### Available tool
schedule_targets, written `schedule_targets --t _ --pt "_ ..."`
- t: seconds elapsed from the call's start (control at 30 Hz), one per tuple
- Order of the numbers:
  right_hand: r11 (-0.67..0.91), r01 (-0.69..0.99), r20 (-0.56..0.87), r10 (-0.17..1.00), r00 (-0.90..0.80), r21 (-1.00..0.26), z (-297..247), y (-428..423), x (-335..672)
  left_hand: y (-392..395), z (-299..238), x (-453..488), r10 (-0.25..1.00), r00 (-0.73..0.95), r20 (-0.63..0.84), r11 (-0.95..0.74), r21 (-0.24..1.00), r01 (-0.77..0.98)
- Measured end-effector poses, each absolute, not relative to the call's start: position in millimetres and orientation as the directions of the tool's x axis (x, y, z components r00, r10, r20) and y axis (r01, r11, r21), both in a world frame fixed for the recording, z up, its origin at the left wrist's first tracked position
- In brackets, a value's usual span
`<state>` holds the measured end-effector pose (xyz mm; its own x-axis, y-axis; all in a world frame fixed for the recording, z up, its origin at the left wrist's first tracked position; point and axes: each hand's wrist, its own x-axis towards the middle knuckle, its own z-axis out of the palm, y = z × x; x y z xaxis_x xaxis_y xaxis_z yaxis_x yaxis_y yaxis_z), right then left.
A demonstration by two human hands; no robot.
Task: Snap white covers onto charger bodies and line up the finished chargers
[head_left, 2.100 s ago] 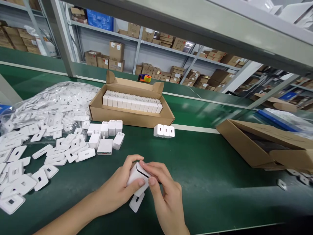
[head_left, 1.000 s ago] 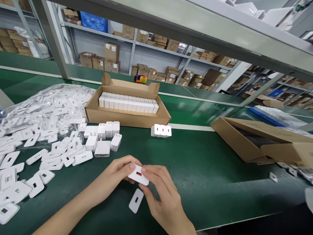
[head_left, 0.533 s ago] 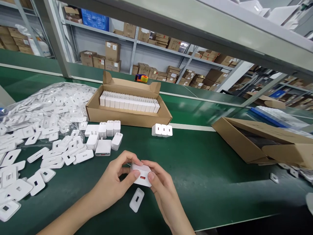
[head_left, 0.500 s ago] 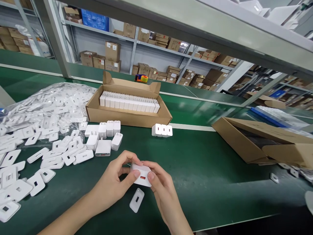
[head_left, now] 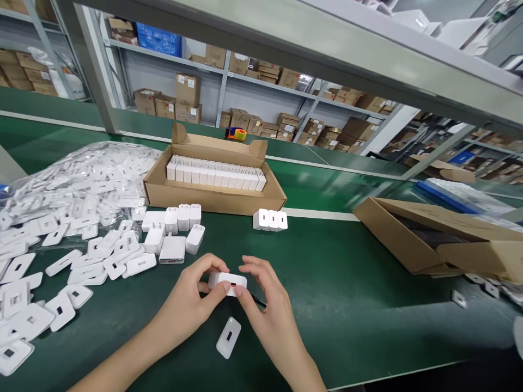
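Note:
My left hand [head_left: 196, 296] grips a white USB charger [head_left: 220, 280], its thumb on the front face near the red port. The thumb of my right hand [head_left: 269, 310] touches the charger's right end, while its index finger is lifted clear. A thin dark stick-like tool [head_left: 259, 300] shows between that thumb and palm; its kind cannot be made out. Below the hands a white slotted cover plate [head_left: 229, 337] lies flat on the green table. Several white chargers [head_left: 172, 249] stand to the upper left, and a row of three chargers [head_left: 270, 220] is beyond my right hand.
An open cardboard box [head_left: 216, 200] behind holds rows of chargers, prongs up. Loose cover plates [head_left: 30, 318] and a clear bag full of them [head_left: 93, 174] fill the left. Another open carton [head_left: 408, 239] lies at right. A metal beam [head_left: 286, 49] crosses overhead.
The charger has shifted slightly left and tilted in my left hand. My right hand's fingers have moved off its far side and spread, bringing the dark tool into view.

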<state>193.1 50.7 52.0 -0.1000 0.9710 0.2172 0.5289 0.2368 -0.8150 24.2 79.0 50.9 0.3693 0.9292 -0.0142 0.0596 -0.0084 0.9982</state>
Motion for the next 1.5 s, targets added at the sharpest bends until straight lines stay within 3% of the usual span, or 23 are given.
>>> schedule_targets --t 0.13,0.23,0.37,0.5,0.73,1.03,1.23,1.5 --pt "0.517 0.571 0.373 0.856 -0.359 -0.638 55.5 49.6 189.4 82.8 48.1 22.7 0.931 0.359 -0.071 0.079 0.997 -0.009" --pt "0.592 0.554 0.482 0.803 -0.350 -0.585 56.2 57.9 184.1 86.5 48.4 20.8 0.939 0.324 -0.119 0.142 0.989 -0.049" --pt "0.488 0.629 0.539 0.833 -0.127 -0.606 53.5 89.6 193.8 94.3 50.2 14.1 0.958 0.211 -0.196 0.227 0.964 -0.135" --pt "0.404 0.753 0.589 0.807 -0.027 -0.519 37.3 134.2 214.8 100.7 50.7 6.2 0.940 0.232 -0.252 0.269 0.962 -0.045" --pt "0.345 0.913 0.614 0.775 -0.146 -0.219 -4.2 169.8 220.4 100.6 50.2 9.6 0.928 0.294 -0.227 0.237 0.971 0.002" --pt "0.229 0.967 0.575 0.779 -0.249 0.110 4.0 184.0 221.3 100.1 49.9 9.4 0.931 0.317 -0.180 0.188 0.982 0.005" --pt "0.215 0.946 0.568 0.760 -0.317 0.241 8.9 181.2 224.0 99.7 49.7 10.3 0.934 0.322 -0.158 0.160 0.987 0.022" --pt "0.177 0.942 0.621 0.715 -0.322 0.285 6.2 177.4 229.3 98.8 50.7 10.0 0.933 0.323 -0.158 0.148 0.987 0.055"
